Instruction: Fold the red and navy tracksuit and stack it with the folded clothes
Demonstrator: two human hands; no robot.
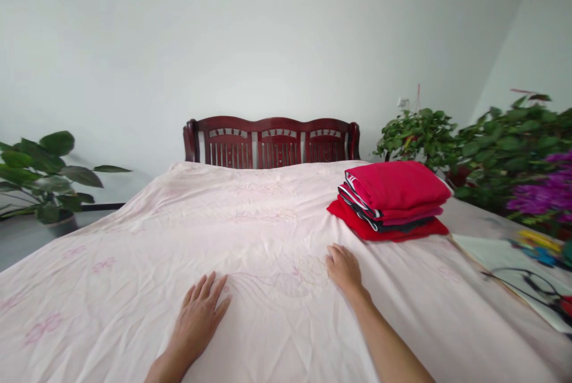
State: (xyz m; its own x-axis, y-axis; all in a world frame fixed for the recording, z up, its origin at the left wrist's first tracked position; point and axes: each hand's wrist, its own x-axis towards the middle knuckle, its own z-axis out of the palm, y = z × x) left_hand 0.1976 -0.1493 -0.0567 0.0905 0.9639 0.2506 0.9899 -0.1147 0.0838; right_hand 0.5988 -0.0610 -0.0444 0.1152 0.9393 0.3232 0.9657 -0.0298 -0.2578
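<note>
My left hand (199,317) lies flat and palm down on the pale pink bed sheet (134,264), fingers spread, holding nothing. My right hand (343,268) rests on the same sheet further right, its fingers curled onto the cloth beside an embroidered flower, with nothing visibly held. A stack of folded red clothes (391,199) sits on the bed just beyond and to the right of my right hand, apart from it.
A dark red wooden headboard (271,142) stands at the far end against a white wall. Leafy potted plants stand at the left (42,176) and right (500,156), with purple flowers (547,189). Black cables (531,285) and papers lie at the right edge.
</note>
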